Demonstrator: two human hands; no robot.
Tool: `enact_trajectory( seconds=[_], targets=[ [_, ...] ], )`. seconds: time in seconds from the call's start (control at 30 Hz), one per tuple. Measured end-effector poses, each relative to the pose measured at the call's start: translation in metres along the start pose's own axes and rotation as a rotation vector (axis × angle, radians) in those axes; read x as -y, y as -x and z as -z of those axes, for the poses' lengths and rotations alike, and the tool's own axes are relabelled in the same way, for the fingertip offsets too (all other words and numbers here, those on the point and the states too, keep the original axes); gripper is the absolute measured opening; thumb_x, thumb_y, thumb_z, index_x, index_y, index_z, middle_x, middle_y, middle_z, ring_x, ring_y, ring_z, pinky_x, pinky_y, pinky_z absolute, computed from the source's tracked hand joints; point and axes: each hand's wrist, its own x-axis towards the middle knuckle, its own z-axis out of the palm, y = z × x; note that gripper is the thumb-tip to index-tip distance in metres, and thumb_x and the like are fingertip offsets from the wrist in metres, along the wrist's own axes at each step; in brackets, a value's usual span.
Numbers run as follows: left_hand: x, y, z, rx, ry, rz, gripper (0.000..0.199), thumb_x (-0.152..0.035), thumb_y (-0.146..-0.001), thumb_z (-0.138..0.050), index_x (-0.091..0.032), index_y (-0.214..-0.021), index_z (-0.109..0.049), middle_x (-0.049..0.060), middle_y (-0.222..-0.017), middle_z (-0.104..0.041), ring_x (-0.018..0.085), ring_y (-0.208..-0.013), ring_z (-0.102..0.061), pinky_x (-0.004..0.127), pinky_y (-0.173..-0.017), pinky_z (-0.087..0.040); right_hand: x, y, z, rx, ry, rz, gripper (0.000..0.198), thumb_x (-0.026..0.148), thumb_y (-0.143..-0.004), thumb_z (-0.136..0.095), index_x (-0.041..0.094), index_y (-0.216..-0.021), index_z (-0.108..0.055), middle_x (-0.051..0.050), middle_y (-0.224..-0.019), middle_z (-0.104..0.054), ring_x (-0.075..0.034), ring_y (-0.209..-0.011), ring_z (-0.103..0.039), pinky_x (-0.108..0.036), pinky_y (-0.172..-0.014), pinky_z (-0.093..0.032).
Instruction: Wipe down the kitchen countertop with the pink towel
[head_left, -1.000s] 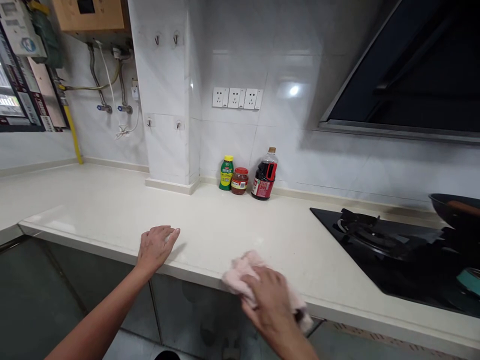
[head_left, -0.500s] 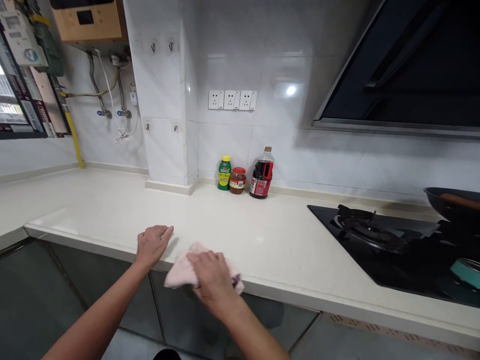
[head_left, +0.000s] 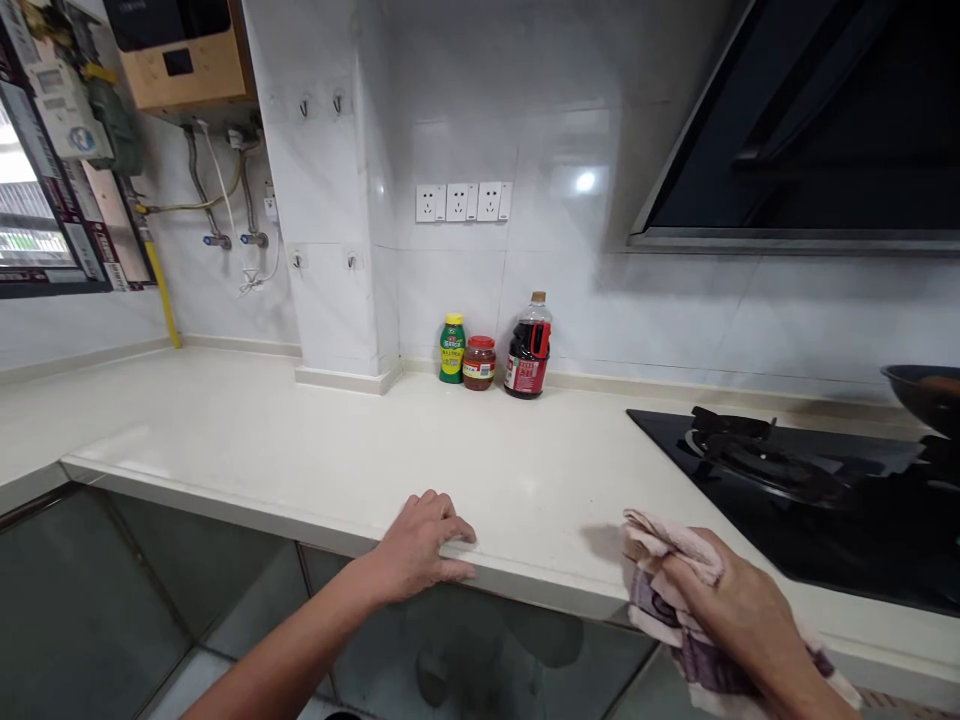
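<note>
My right hand [head_left: 739, 600] grips a bunched pink and purple cloth [head_left: 664, 585] above the front edge of the counter, left of the stove. Part of the cloth hangs down past the edge. My left hand [head_left: 424, 545] rests at the front edge of the white countertop [head_left: 315, 440], thumb and fingers apart, with nothing in it. Against the back wall stand a green bottle with a yellow cap [head_left: 452, 350], a red-lidded jar [head_left: 478, 363] and a dark sauce bottle [head_left: 528, 350] with a red handle.
To the right lies a black gas stove [head_left: 795, 500], with a wok [head_left: 926, 395] at its back. A range hood [head_left: 825, 150] slopes above it. Sockets [head_left: 463, 202] sit on the tiled wall. A wall pillar [head_left: 330, 200] meets the counter at the left; grey cabinets [head_left: 247, 590] are below.
My right hand has carried the cloth to the right, towards the stove, and it now hangs looser. My left hand has also shifted right along the counter edge.
</note>
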Motion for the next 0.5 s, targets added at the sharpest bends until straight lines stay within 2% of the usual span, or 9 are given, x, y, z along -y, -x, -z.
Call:
enact_trajectory(
  seconds=[0.1, 0.3, 0.5],
  targets=[
    [0.0030, -0.0060, 0.0005, 0.045, 0.029, -0.013, 0.033, -0.036, -0.075, -0.085, -0.026, -0.103, -0.069, 0.002, -0.100, -0.061, 0.022, -0.098, -0.054, 0.033, -0.084, -0.038, 0.0049, -0.0020, 0.0032, 0.000, 0.010, -0.016, 0.045, 0.061, -0.081, -0.043, 0.030, -0.106, -0.063, 0.000, -0.087, -0.067, -0.027, -0.082, -0.062, -0.035, -0.068, -0.042],
    [0.0037, -0.0040, -0.0053, -0.018, 0.058, 0.005, 0.029, -0.033, -0.073, -0.087, -0.023, -0.092, -0.067, 0.000, -0.096, -0.059, 0.019, -0.095, -0.052, 0.031, -0.081, -0.035, 0.0055, 0.0019, -0.0029, -0.071, 0.047, 0.025, 0.045, 0.062, -0.081, -0.042, 0.030, -0.103, -0.063, -0.002, -0.090, -0.067, -0.030, -0.083, -0.061, -0.038, -0.068, -0.042],
    [0.0030, -0.0006, -0.0083, -0.034, 0.049, 0.000, 0.029, -0.034, -0.078, -0.082, -0.027, -0.102, -0.068, 0.001, -0.100, -0.059, 0.019, -0.096, -0.051, 0.031, -0.081, -0.035, 0.0073, 0.0045, -0.0020, -0.091, 0.034, 0.033, 0.042, 0.060, -0.082, -0.041, 0.030, -0.101, -0.063, -0.004, -0.089, -0.067, -0.033, -0.086, -0.060, -0.043, -0.071, -0.042]
  ],
)
